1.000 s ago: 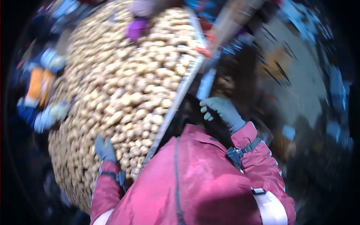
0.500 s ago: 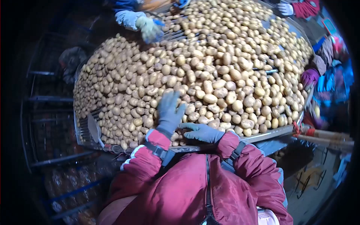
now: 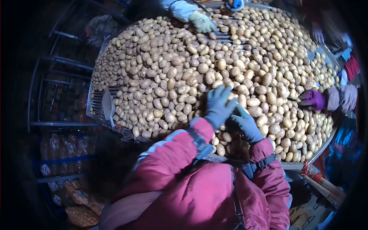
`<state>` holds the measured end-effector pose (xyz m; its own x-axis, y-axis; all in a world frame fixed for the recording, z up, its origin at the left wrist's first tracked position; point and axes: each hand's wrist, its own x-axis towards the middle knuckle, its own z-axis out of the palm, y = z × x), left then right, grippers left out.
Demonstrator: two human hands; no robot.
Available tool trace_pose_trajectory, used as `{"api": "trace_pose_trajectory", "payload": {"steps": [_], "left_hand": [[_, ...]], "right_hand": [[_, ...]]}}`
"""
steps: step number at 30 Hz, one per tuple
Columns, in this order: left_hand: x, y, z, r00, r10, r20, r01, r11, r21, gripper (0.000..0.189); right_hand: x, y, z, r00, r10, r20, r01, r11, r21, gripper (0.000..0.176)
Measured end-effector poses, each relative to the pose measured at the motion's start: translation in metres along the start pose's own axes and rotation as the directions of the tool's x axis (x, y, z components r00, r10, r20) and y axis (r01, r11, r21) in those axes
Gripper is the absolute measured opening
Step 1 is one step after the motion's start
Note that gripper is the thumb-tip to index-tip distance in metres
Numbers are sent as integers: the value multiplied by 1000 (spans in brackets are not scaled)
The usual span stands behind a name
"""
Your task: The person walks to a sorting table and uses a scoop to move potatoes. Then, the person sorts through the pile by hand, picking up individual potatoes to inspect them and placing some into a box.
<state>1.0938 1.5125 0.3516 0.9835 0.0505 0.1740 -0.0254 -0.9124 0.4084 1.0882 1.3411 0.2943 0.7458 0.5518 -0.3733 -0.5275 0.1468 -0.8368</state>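
Note:
My left hand [image 3: 219,106], in a grey-blue glove, lies over the heaped potatoes [image 3: 168,76] near the front of the sorting table. Its fingers are spread and touch the potatoes beneath. Just to its right, my right hand [image 3: 248,125] wears a matching glove and reaches inward, fingers stretched toward the left hand. I see no potato gripped in either hand, though the undersides of both are hidden. In front of my jacket, between my forearms, several potatoes [image 3: 220,149] lie in shadow.
A co-worker's pale green glove [image 3: 202,22] rests on potatoes at the far side; a purple glove [image 3: 312,99] works at right. A flat pale plate [image 3: 108,105] stands by metal bars [image 3: 99,109] at left. Table edge [image 3: 292,166], wooden poles [image 3: 326,186] and shelving [image 3: 63,124] surround me.
The view has turned, shifting the table within it. My hands are now further over the potatoes and closer together. The purple-gloved hand has reached inward over the heap.

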Motion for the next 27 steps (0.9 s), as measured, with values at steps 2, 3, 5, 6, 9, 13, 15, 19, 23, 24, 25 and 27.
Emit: {"api": "trace_pose_trajectory", "payload": {"steps": [2,3,5,6,9,13,15,19,23,24,25,27], "left_hand": [[7,11,33,992,84,-95,-93,991,-97,60],[11,17,30,997,77,19,-73,982,-176,63],[4,24,33,986,165,38,-154,967,-202,65],[6,27,19,971,153,183,-80,931,-355,68],[8,-23,4,957,262,125,-226,943,-245,70],[53,-166,-68,996,-55,68,39,975,218,66],[54,-240,-42,999,-47,-21,51,901,430,64],[74,-154,-39,998,-53,37,40,954,298,69],[72,-102,-33,993,66,93,-56,993,-104,74],[64,-101,-20,983,108,146,-100,993,-58,74],[55,-98,-12,970,138,202,-138,990,-14,74],[27,-88,-3,888,96,450,-141,988,68,69]], "right_hand": [[-4,-9,-23,999,46,0,-46,999,-6,63],[-4,-11,-33,1000,9,-24,-9,1000,-15,63],[-14,-31,-36,996,-51,-69,63,978,196,66],[-18,-43,-39,979,-4,-204,28,992,119,67],[-36,-72,-36,938,-8,-347,63,987,147,64],[-58,-58,-55,786,-157,-598,241,969,62,45],[-75,-66,-29,834,-96,-543,118,993,5,42],[-64,-57,25,895,-4,-445,55,993,102,41],[-34,-74,57,923,-44,-381,67,997,46,40],[-22,-82,59,923,-70,-378,79,997,9,40],[-7,-90,61,925,-89,-369,84,996,-28,39],[40,-86,47,903,-248,-352,175,959,-225,35]]}}
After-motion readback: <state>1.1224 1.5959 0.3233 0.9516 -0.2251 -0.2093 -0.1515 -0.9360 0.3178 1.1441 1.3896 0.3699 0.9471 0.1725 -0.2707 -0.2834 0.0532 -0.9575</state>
